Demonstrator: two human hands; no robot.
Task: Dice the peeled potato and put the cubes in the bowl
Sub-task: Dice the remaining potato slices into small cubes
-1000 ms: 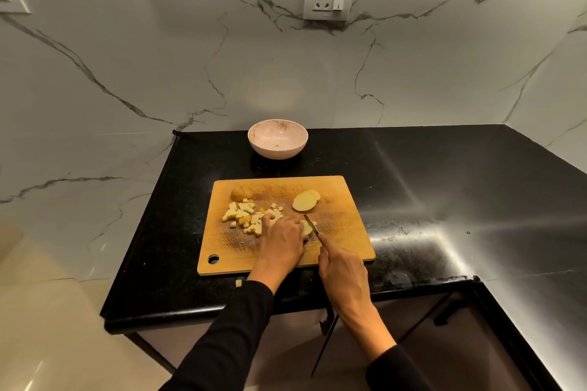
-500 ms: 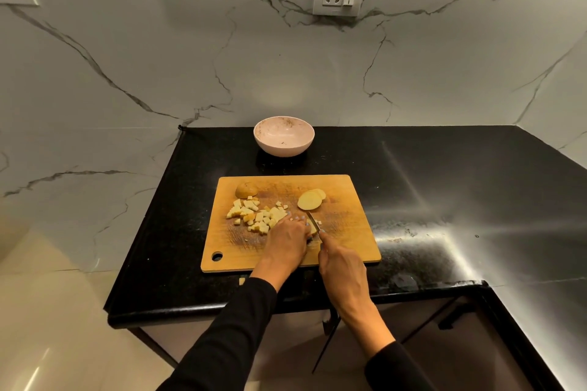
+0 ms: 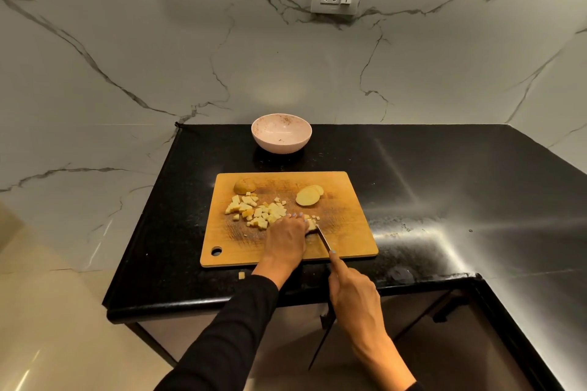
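Potato piece (image 3: 312,225): under the left hand's fingertips, near the middle of the cutting board (image 3: 349,232).
Left hand (image 3: 286,240): grip curled down on the piece, pinning it.
Right hand (image 3: 352,298): grip closed round the knife (image 3: 323,237), forefinger along its spine, blade tip at the piece.
Cubes (image 3: 254,211): heaped at 10 o'clock of the left hand.
Slices (image 3: 308,197): at 1 o'clock.
Bowl (image 3: 281,133): on the black surface (image 3: 444,174), 12 o'clock of the board.

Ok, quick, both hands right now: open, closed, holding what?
Left hand: fingers curled down on the potato piece being cut, holding it on the cutting board.
Right hand: gripping the knife.
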